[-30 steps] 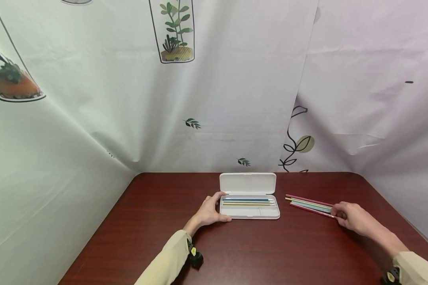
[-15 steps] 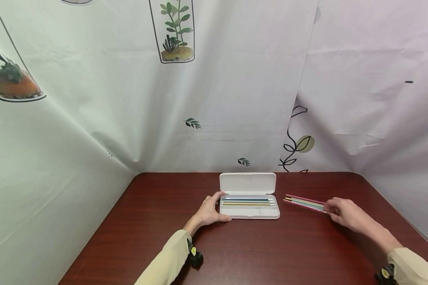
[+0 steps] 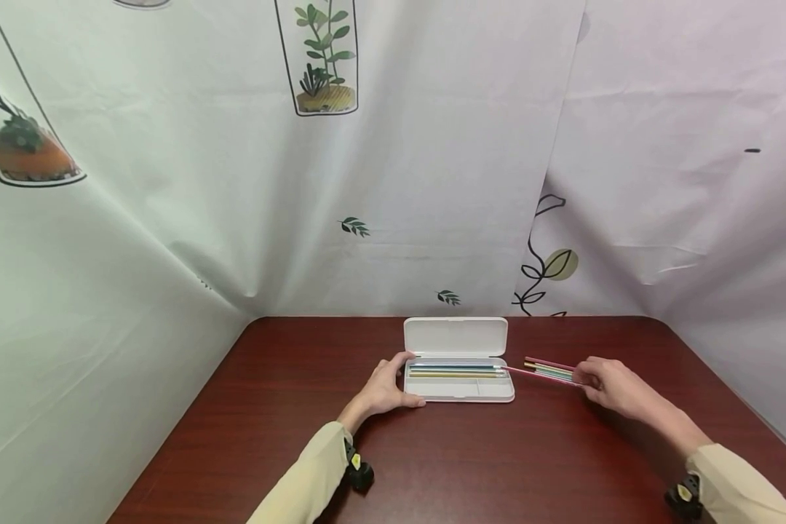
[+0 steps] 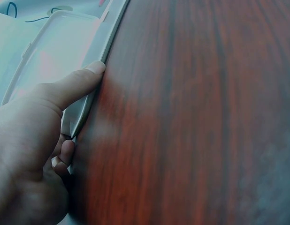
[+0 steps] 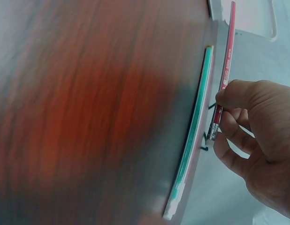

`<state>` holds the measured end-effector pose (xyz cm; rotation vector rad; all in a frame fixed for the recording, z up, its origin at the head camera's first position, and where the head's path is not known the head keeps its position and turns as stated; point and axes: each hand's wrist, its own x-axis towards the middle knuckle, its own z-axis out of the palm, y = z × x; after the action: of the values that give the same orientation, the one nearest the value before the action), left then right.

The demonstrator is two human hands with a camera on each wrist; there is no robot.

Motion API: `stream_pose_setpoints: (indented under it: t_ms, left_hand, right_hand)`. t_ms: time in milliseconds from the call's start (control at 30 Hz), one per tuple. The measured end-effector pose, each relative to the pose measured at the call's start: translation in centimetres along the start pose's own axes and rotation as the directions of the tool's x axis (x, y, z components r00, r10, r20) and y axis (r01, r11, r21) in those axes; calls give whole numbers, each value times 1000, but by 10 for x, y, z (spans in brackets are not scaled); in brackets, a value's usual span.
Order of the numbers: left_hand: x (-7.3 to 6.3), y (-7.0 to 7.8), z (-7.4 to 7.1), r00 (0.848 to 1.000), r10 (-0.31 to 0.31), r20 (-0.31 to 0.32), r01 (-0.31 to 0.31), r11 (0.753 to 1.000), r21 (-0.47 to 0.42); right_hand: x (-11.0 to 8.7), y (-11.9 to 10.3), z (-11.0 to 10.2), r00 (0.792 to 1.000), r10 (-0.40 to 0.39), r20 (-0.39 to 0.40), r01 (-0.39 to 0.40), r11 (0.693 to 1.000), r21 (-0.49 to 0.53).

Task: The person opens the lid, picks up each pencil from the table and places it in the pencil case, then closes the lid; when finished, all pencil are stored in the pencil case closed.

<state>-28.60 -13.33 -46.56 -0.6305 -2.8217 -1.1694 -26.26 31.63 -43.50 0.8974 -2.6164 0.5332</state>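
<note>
the right grip [image 3: 618,389] pinches a red pencil [image 5: 228,56]. the wide left grip [image 3: 384,386] holds a pencil case [image 3: 455,337] near the surface's [image 3: 498,458] back edge.

The left hand [image 3: 383,390] partly hides the nearest end of a white pencil case [image 3: 442,389], its far end cut off atop the left wrist view; in the head view, the right hand [image 3: 618,387] covers ends of loose pencils [image 3: 553,371] behind it, while its red pencil [image 5: 229,44] bears unreadably small lettering and the tabletop [image 5: 103,98] alongside blurs
</note>
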Motion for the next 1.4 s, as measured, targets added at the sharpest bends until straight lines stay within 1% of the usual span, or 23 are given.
stream_pose_setpoints:
  t_ms: [100, 267, 500, 733, 800, 1000, 1300, 1400]
  left_hand:
    - [0, 0, 0, 1000, 6, -2, -6, 1000, 3]
    - [-1, 0, 1, 1000, 19, -6, -19, 1000, 11]
    - [1, -1, 3, 999, 33, -11, -33, 999, 18]
    - [2, -1, 3, 999, 33, -14, -33, 999, 16]
    - [2, -1, 3, 999, 32, -15, -32, 999, 14]
    - [2, -2, 3, 999, 43, -22, -43, 999, 12]
    - [0, -2, 2, 999, 40, -23, -39, 999, 16]
    - [0, -3, 2, 999, 39, -22, -39, 999, 17]
  right_hand:
    - [6, -4, 2, 1000, -4, 1, 4, 1000, 10]
    - [17, -11, 7, 999, -40, -3, 40, 998, 38]
    - [33, -22, 13, 998, -34, 44, 31, 997, 69]
    - [46, -31, 20, 997, -75, 16, 73, 995, 72]
    - [49, -34, 22, 997, -77, 19, 75, 995, 69]
    - [61, -42, 29, 996, -72, 60, 67, 995, 71]
    - [81, -59, 38, 991, -90, 96, 81, 992, 94]
    - [88, -64, 43, 988, -108, 107, 96, 990, 107]
